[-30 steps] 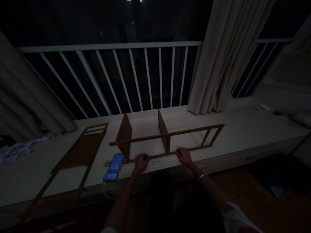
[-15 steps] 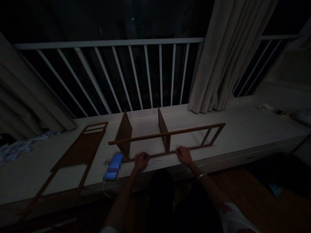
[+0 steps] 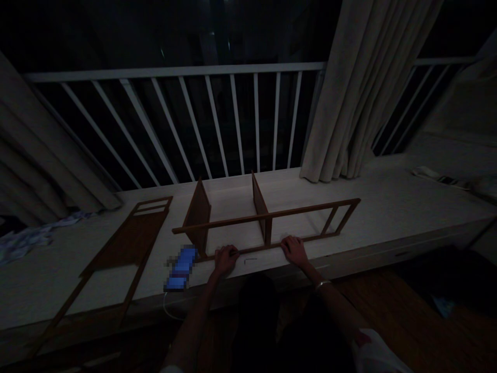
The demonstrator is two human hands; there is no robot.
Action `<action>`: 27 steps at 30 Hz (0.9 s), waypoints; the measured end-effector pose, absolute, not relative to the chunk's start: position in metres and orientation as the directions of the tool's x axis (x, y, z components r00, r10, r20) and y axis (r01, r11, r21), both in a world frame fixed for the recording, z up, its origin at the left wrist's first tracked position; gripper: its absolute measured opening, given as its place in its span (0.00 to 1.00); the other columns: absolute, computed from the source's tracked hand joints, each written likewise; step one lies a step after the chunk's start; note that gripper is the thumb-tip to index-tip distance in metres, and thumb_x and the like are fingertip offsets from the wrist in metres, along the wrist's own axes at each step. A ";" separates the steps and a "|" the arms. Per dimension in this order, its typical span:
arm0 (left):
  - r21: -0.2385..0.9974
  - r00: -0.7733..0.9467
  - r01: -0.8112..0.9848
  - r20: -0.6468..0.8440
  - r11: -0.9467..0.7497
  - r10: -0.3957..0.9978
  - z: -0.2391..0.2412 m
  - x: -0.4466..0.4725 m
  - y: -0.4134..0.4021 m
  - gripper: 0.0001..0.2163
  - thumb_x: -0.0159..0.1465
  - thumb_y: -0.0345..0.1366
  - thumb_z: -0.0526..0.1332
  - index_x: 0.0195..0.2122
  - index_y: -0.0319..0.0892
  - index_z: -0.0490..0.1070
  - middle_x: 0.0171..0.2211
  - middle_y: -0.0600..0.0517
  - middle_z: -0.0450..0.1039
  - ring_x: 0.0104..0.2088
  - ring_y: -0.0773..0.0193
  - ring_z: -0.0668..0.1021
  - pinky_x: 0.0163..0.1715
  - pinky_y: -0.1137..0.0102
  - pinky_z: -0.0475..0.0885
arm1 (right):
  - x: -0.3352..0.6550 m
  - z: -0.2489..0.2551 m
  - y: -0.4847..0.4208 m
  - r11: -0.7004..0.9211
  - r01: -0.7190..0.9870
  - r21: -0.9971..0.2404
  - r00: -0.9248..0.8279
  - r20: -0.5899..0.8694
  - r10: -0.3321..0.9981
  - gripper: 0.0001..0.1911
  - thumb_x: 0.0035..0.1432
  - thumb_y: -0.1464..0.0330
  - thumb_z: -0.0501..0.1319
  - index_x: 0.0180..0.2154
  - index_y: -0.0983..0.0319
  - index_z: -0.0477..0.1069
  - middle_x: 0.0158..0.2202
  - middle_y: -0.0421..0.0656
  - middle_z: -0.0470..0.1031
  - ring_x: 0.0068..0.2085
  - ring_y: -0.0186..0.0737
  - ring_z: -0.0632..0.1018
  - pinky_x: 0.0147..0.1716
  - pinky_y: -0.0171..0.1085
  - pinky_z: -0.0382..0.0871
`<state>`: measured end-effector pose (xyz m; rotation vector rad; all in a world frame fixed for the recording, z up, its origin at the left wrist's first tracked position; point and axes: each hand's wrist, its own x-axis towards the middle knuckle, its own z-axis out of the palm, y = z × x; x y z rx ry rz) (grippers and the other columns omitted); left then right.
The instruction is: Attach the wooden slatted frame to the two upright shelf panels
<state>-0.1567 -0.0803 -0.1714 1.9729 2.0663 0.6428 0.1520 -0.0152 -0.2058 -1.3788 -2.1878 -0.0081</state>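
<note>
A brown wooden shelf frame [image 3: 233, 223] lies on its side on the pale window ledge, two shelf boards standing up from it. Both hands are on its near lower rail. My left hand [image 3: 226, 259] is closed round the rail's left part, and my right hand [image 3: 294, 249] grips the same rail right of the middle board [image 3: 259, 199]. A small L-shaped hex key [image 3: 250, 259] rests on the ledge between my hands. Left of the frame lies a phone [image 3: 180, 269], its screen lit and blurred out, with a white cable [image 3: 166, 306] hanging off the edge.
Another brown wooden frame with a panel [image 3: 124, 235] lies at the left, its legs reaching past the ledge's front edge. Behind the ledge [image 3: 384, 207] stands a white railing [image 3: 178, 72]. Curtains [image 3: 341, 103] hang at both sides, and patterned cloth [image 3: 39, 228] lies far left.
Both hands keep their places on the rail, and the shelf frame has not visibly moved. The view has shifted very slightly.
</note>
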 end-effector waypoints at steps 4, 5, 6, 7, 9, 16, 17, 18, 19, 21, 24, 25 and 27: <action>0.449 -0.079 0.893 0.143 0.007 0.987 -0.173 -0.157 -0.080 0.07 0.53 0.39 0.55 0.32 0.46 0.68 0.33 0.54 0.71 0.39 0.63 0.69 0.43 0.67 0.53 | 0.152 -0.207 -0.014 0.473 0.838 -0.273 -0.324 0.450 0.832 0.12 0.56 0.64 0.46 0.35 0.60 0.65 0.35 0.43 0.67 0.39 0.40 0.65 0.44 0.41 0.47; 0.449 -0.078 0.893 0.142 0.006 0.987 -0.173 -0.158 -0.080 0.07 0.53 0.39 0.55 0.32 0.46 0.68 0.33 0.54 0.71 0.39 0.63 0.69 0.43 0.67 0.53 | 0.152 -0.207 -0.014 0.472 0.838 -0.272 -0.323 0.451 0.832 0.12 0.56 0.64 0.46 0.35 0.60 0.65 0.35 0.43 0.67 0.39 0.40 0.65 0.44 0.41 0.47; 0.450 -0.076 0.893 0.140 0.005 0.987 -0.173 -0.158 -0.080 0.07 0.53 0.40 0.55 0.32 0.46 0.68 0.33 0.54 0.71 0.39 0.63 0.69 0.44 0.67 0.53 | 0.152 -0.207 -0.014 0.473 0.838 -0.272 -0.324 0.450 0.832 0.12 0.56 0.64 0.46 0.35 0.60 0.65 0.35 0.43 0.67 0.39 0.40 0.65 0.44 0.41 0.47; 0.450 -0.075 0.893 0.138 0.005 0.988 -0.173 -0.158 -0.080 0.07 0.53 0.40 0.55 0.32 0.46 0.68 0.33 0.54 0.71 0.39 0.63 0.69 0.44 0.67 0.53 | 0.152 -0.208 -0.013 0.473 0.838 -0.273 -0.324 0.449 0.833 0.12 0.56 0.64 0.46 0.35 0.60 0.65 0.35 0.43 0.67 0.39 0.40 0.65 0.44 0.40 0.47; 0.449 -0.072 0.893 0.136 0.003 0.988 -0.173 -0.159 -0.080 0.08 0.53 0.40 0.55 0.32 0.46 0.68 0.33 0.54 0.71 0.39 0.63 0.68 0.44 0.67 0.52 | 0.152 -0.208 -0.013 0.472 0.838 -0.275 -0.323 0.447 0.834 0.12 0.56 0.63 0.46 0.35 0.60 0.65 0.36 0.43 0.67 0.39 0.40 0.65 0.44 0.40 0.47; 0.448 -0.081 0.894 0.126 0.016 0.989 -0.171 -0.157 -0.079 0.08 0.54 0.40 0.55 0.33 0.45 0.69 0.34 0.53 0.71 0.39 0.63 0.69 0.44 0.66 0.53 | 0.153 -0.211 -0.012 0.477 0.829 -0.291 -0.319 0.455 0.832 0.11 0.56 0.64 0.47 0.35 0.60 0.65 0.34 0.43 0.68 0.39 0.40 0.65 0.44 0.40 0.47; 0.448 -0.083 0.894 0.123 0.019 0.989 -0.171 -0.157 -0.079 0.08 0.54 0.40 0.55 0.33 0.45 0.69 0.34 0.53 0.71 0.39 0.63 0.69 0.44 0.66 0.53 | 0.153 -0.211 -0.012 0.480 0.827 -0.291 -0.320 0.458 0.829 0.11 0.56 0.64 0.47 0.35 0.60 0.65 0.34 0.43 0.68 0.39 0.40 0.65 0.44 0.40 0.47; 0.449 -0.084 0.893 0.120 0.021 0.989 -0.170 -0.157 -0.079 0.08 0.54 0.40 0.55 0.32 0.45 0.69 0.34 0.53 0.71 0.39 0.63 0.69 0.44 0.66 0.53 | 0.153 -0.211 -0.012 0.482 0.826 -0.291 -0.321 0.461 0.827 0.11 0.56 0.64 0.47 0.35 0.60 0.65 0.35 0.44 0.68 0.39 0.40 0.65 0.44 0.40 0.47; 0.450 -0.085 0.893 0.118 0.023 0.989 -0.170 -0.156 -0.080 0.08 0.53 0.40 0.55 0.32 0.45 0.69 0.34 0.53 0.71 0.39 0.63 0.69 0.44 0.66 0.53 | 0.153 -0.211 -0.012 0.483 0.826 -0.290 -0.321 0.463 0.826 0.11 0.56 0.64 0.47 0.35 0.60 0.65 0.35 0.44 0.68 0.39 0.40 0.65 0.43 0.40 0.47; 0.450 -0.086 0.893 0.120 0.023 0.989 -0.169 -0.157 -0.080 0.08 0.53 0.40 0.55 0.32 0.45 0.69 0.34 0.53 0.71 0.39 0.62 0.69 0.44 0.66 0.53 | 0.153 -0.211 -0.012 0.481 0.827 -0.290 -0.318 0.463 0.827 0.11 0.56 0.64 0.47 0.35 0.60 0.65 0.35 0.44 0.68 0.39 0.40 0.65 0.43 0.40 0.48; 0.450 -0.082 0.893 0.130 0.015 0.988 -0.170 -0.158 -0.081 0.08 0.53 0.40 0.55 0.32 0.46 0.69 0.33 0.54 0.71 0.39 0.62 0.69 0.43 0.66 0.53 | 0.152 -0.210 -0.013 0.480 0.829 -0.287 -0.320 0.461 0.828 0.11 0.56 0.64 0.47 0.36 0.60 0.65 0.35 0.44 0.68 0.39 0.40 0.65 0.43 0.41 0.48; 0.449 -0.079 0.893 0.134 0.011 0.988 -0.170 -0.158 -0.081 0.08 0.53 0.40 0.55 0.32 0.46 0.69 0.33 0.54 0.71 0.39 0.62 0.69 0.43 0.66 0.53 | 0.152 -0.210 -0.013 0.481 0.829 -0.285 -0.322 0.460 0.828 0.11 0.56 0.64 0.47 0.36 0.60 0.65 0.35 0.44 0.68 0.39 0.40 0.65 0.43 0.41 0.48; 0.448 -0.076 0.894 0.141 0.004 0.987 -0.171 -0.158 -0.081 0.08 0.53 0.40 0.55 0.32 0.46 0.69 0.33 0.55 0.71 0.39 0.63 0.69 0.43 0.66 0.53 | 0.152 -0.209 -0.013 0.483 0.828 -0.284 -0.325 0.458 0.827 0.11 0.57 0.64 0.47 0.36 0.60 0.65 0.35 0.44 0.68 0.39 0.40 0.65 0.43 0.41 0.48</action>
